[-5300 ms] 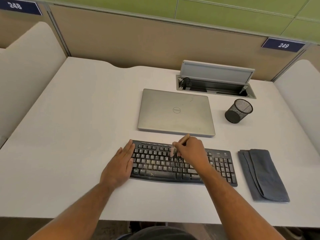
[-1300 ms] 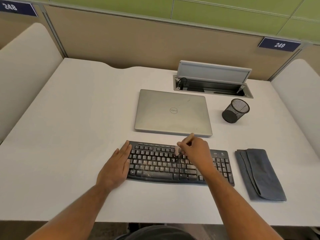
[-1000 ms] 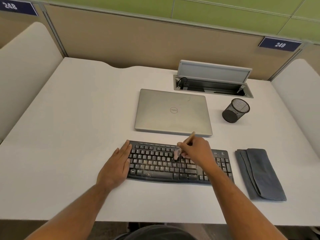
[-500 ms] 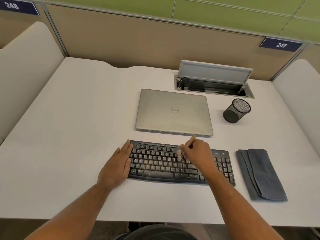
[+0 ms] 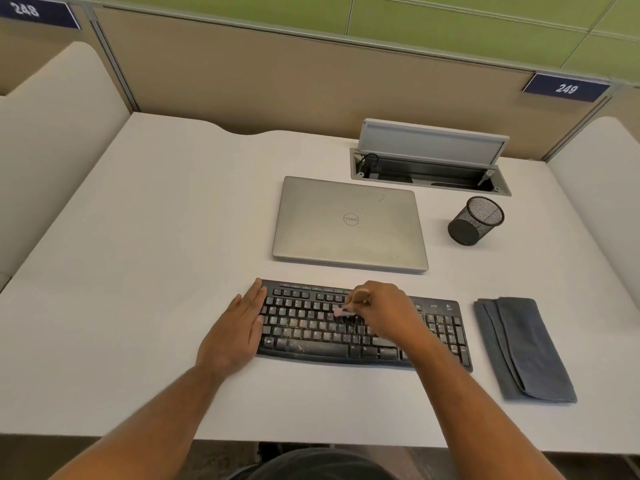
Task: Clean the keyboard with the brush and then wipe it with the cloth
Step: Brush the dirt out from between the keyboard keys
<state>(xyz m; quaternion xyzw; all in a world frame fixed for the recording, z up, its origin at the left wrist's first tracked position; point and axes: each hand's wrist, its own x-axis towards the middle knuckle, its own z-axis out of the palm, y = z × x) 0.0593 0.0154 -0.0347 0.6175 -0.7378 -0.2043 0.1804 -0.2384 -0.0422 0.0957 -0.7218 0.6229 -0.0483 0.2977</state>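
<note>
A black, dusty keyboard [image 5: 311, 337] lies on the white desk near its front edge. My left hand [image 5: 239, 327] rests flat with straight fingers against the keyboard's left end. My right hand [image 5: 384, 313] is over the middle keys and pinches a small brush [image 5: 343, 310]; its pale bristles touch the upper key rows and its wooden handle is mostly hidden in my fingers. A folded grey cloth [image 5: 523, 348] lies on the desk just right of the keyboard.
A closed silver laptop [image 5: 349, 223] lies right behind the keyboard. A black mesh pen cup [image 5: 476, 220] stands behind the cloth. An open cable tray [image 5: 429, 161] is set in the desk at the back. Partition walls enclose the white desk [image 5: 138, 254].
My right hand has tipped the brush over, so the handle no longer sticks up, and the bristles have shifted slightly left on the keys. The left hand has stayed put.
</note>
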